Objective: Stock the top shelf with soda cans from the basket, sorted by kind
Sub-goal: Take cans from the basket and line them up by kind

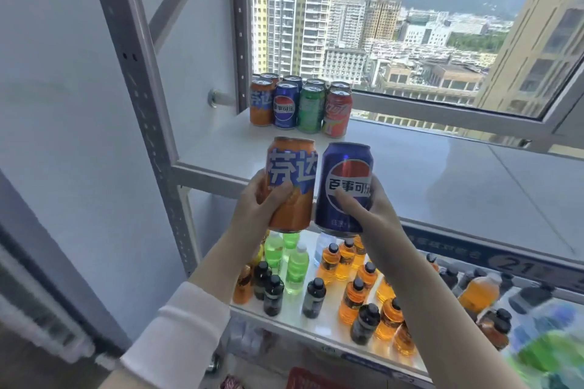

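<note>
The left hand [252, 208] gripped the orange can [292, 180], its fingers [278, 196] curled round the lower half, and held it nearly upright before the front edge of the top shelf [426, 180]. Just beside it on the right, the blue can [343, 167] stood upright in the right hand [374, 215], with the thumb across its label and the other fingers wrapped behind. Further back, at the shelf's left end, stood the stocked cans [300, 104], paired front to back: orange, blue, green, red.

Ten cans show: three orange cans [292, 167], three blue cans [344, 174], two green cans [311, 109], two red cans [337, 112].
</note>
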A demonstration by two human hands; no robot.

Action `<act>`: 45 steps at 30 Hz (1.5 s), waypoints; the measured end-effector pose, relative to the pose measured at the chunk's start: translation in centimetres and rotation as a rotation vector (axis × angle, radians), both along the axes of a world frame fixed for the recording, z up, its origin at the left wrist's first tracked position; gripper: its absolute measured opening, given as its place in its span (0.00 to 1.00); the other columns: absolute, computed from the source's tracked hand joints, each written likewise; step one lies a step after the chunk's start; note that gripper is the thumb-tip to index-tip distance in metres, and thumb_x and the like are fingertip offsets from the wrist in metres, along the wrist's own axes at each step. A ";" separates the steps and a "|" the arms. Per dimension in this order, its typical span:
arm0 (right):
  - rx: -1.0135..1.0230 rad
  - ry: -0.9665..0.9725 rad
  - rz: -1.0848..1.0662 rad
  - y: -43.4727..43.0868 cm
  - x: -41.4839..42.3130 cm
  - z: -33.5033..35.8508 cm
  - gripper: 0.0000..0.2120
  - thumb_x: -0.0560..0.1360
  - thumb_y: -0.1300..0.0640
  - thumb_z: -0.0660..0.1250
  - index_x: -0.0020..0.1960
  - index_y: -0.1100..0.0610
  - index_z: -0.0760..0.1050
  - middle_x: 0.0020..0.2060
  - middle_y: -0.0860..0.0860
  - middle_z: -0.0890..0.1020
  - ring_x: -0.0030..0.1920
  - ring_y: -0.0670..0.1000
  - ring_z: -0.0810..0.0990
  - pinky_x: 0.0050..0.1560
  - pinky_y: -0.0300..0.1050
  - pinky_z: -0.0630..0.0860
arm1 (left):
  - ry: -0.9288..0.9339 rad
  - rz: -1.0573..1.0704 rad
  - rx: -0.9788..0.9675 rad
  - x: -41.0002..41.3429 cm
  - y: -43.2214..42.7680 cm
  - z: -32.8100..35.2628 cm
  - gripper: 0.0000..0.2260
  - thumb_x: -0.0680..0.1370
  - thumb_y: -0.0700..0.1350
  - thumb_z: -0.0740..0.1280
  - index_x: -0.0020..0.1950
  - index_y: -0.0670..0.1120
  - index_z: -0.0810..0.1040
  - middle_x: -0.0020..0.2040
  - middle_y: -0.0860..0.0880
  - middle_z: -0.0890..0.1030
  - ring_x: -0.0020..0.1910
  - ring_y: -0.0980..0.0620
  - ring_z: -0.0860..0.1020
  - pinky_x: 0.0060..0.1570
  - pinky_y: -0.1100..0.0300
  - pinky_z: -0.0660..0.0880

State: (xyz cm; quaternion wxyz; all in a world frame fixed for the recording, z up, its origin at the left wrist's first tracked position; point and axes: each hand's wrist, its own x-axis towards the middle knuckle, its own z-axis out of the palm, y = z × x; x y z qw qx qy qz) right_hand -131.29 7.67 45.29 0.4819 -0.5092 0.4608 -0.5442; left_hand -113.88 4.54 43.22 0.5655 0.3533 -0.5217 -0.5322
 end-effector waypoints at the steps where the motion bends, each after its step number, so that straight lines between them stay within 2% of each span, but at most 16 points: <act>1: 0.007 -0.015 0.001 -0.8 0.1 0.0 0.30 0.65 0.50 0.74 0.63 0.52 0.67 0.53 0.54 0.79 0.53 0.53 0.80 0.51 0.46 0.79 | 0.000 -0.005 -0.001 0.0 -0.9 0.1 0.24 0.61 0.57 0.70 0.54 0.49 0.75 0.47 0.50 0.83 0.44 0.54 0.81 0.43 0.60 0.78; 3: 0.017 -0.046 0.001 -2.6 0.2 0.2 0.31 0.64 0.51 0.75 0.63 0.52 0.67 0.54 0.54 0.79 0.54 0.54 0.80 0.51 0.47 0.79 | 0.012 -0.019 0.001 -0.1 -2.9 0.2 0.23 0.61 0.57 0.69 0.53 0.49 0.75 0.46 0.51 0.83 0.43 0.55 0.81 0.42 0.61 0.78; 7: -0.014 -0.054 -0.002 -5.7 0.3 0.4 0.29 0.64 0.51 0.71 0.63 0.51 0.68 0.54 0.52 0.80 0.54 0.51 0.80 0.49 0.43 0.79 | 0.011 -0.072 -0.017 0.0 -6.6 0.7 0.23 0.63 0.58 0.68 0.54 0.49 0.75 0.50 0.48 0.82 0.47 0.52 0.80 0.46 0.59 0.79; 11: -0.044 -0.070 0.001 -9.1 0.7 0.8 0.29 0.65 0.54 0.71 0.65 0.53 0.67 0.55 0.52 0.80 0.55 0.51 0.80 0.52 0.45 0.78 | -0.002 -0.117 -0.050 0.7 -10.5 1.5 0.18 0.68 0.54 0.68 0.55 0.49 0.74 0.47 0.53 0.83 0.45 0.54 0.81 0.44 0.61 0.78; 14: -0.062 -0.087 0.019 -11.7 1.1 1.3 0.29 0.65 0.56 0.70 0.65 0.54 0.66 0.53 0.52 0.81 0.53 0.50 0.81 0.49 0.42 0.78 | -0.029 -0.139 -0.067 1.3 -13.1 2.1 0.25 0.64 0.58 0.67 0.57 0.49 0.72 0.50 0.52 0.82 0.47 0.55 0.81 0.44 0.62 0.77; 18: -0.070 -0.060 0.043 -14.9 2.0 1.4 0.31 0.65 0.56 0.70 0.67 0.54 0.64 0.53 0.51 0.80 0.53 0.49 0.81 0.47 0.41 0.78 | -0.089 -0.158 -0.075 2.5 -15.9 2.3 0.26 0.63 0.58 0.68 0.58 0.53 0.70 0.52 0.55 0.81 0.48 0.58 0.81 0.44 0.64 0.77; 20: -0.066 -0.049 0.052 -16.3 2.6 1.1 0.32 0.66 0.56 0.70 0.67 0.53 0.64 0.54 0.52 0.80 0.53 0.49 0.81 0.47 0.40 0.78 | -0.142 -0.146 -0.075 3.3 -17.1 2.3 0.27 0.63 0.57 0.70 0.59 0.55 0.68 0.53 0.56 0.79 0.49 0.59 0.80 0.44 0.65 0.77; 24: -0.065 -0.008 0.067 -19.3 3.7 0.7 0.34 0.65 0.59 0.74 0.67 0.51 0.62 0.54 0.52 0.80 0.52 0.48 0.81 0.50 0.42 0.79 | -0.207 -0.107 -0.062 4.5 -19.5 2.5 0.32 0.67 0.54 0.74 0.66 0.50 0.64 0.59 0.52 0.77 0.55 0.53 0.77 0.52 0.60 0.77; 27: -0.077 0.040 0.047 -21.6 4.4 0.4 0.40 0.63 0.60 0.76 0.68 0.52 0.59 0.55 0.55 0.79 0.53 0.51 0.81 0.49 0.43 0.79 | -0.223 -0.096 -0.054 5.4 -21.2 2.5 0.29 0.66 0.49 0.70 0.65 0.49 0.64 0.58 0.51 0.77 0.56 0.53 0.77 0.51 0.62 0.76; 29: -0.092 0.077 0.025 -22.9 4.7 0.2 0.42 0.63 0.61 0.77 0.69 0.53 0.57 0.57 0.58 0.78 0.55 0.54 0.81 0.52 0.47 0.79 | -0.234 -0.101 -0.054 6.1 -22.4 2.2 0.30 0.67 0.48 0.71 0.65 0.48 0.64 0.60 0.49 0.76 0.58 0.53 0.76 0.54 0.61 0.74; 32: -0.115 0.131 0.022 -24.8 5.1 0.0 0.38 0.67 0.66 0.74 0.69 0.52 0.57 0.58 0.57 0.77 0.53 0.49 0.81 0.53 0.46 0.79 | -0.251 -0.105 -0.048 6.9 -24.1 1.7 0.34 0.67 0.48 0.74 0.68 0.48 0.62 0.61 0.50 0.76 0.60 0.53 0.75 0.58 0.60 0.72; 35: -0.124 0.178 0.024 -26.3 5.4 -0.5 0.37 0.68 0.66 0.72 0.69 0.52 0.56 0.58 0.54 0.76 0.49 0.39 0.80 0.47 0.37 0.79 | -0.265 -0.105 -0.046 7.5 -25.5 1.3 0.37 0.65 0.48 0.75 0.70 0.49 0.61 0.62 0.50 0.75 0.60 0.54 0.75 0.58 0.60 0.73; 38: -0.140 0.215 0.016 -27.6 5.7 -1.4 0.35 0.68 0.67 0.72 0.67 0.54 0.57 0.59 0.54 0.76 0.50 0.39 0.80 0.47 0.35 0.77 | -0.294 -0.099 -0.041 7.9 -26.7 1.1 0.35 0.68 0.42 0.74 0.70 0.49 0.61 0.59 0.53 0.76 0.59 0.56 0.75 0.54 0.63 0.76; 40: -0.152 0.212 0.011 -28.3 5.9 -1.9 0.35 0.67 0.65 0.74 0.65 0.50 0.58 0.60 0.55 0.74 0.53 0.42 0.79 0.50 0.38 0.78 | -0.316 -0.087 -0.049 8.0 -27.3 0.9 0.32 0.71 0.39 0.71 0.71 0.47 0.60 0.58 0.55 0.75 0.59 0.56 0.75 0.54 0.65 0.76; 43: -0.176 0.292 -0.053 -29.0 6.0 -2.6 0.37 0.59 0.47 0.77 0.59 0.33 0.59 0.64 0.55 0.69 0.62 0.50 0.74 0.61 0.52 0.75 | -0.334 -0.074 -0.049 8.0 -27.6 0.6 0.31 0.72 0.36 0.69 0.71 0.47 0.60 0.57 0.57 0.75 0.57 0.60 0.74 0.51 0.69 0.75; 45: -0.187 0.330 -0.085 -29.3 6.1 -3.2 0.37 0.56 0.43 0.76 0.58 0.29 0.58 0.65 0.54 0.67 0.65 0.51 0.72 0.63 0.55 0.73 | -0.343 -0.070 -0.057 8.0 -27.8 0.6 0.31 0.72 0.35 0.69 0.71 0.47 0.60 0.57 0.59 0.74 0.57 0.62 0.74 0.50 0.71 0.75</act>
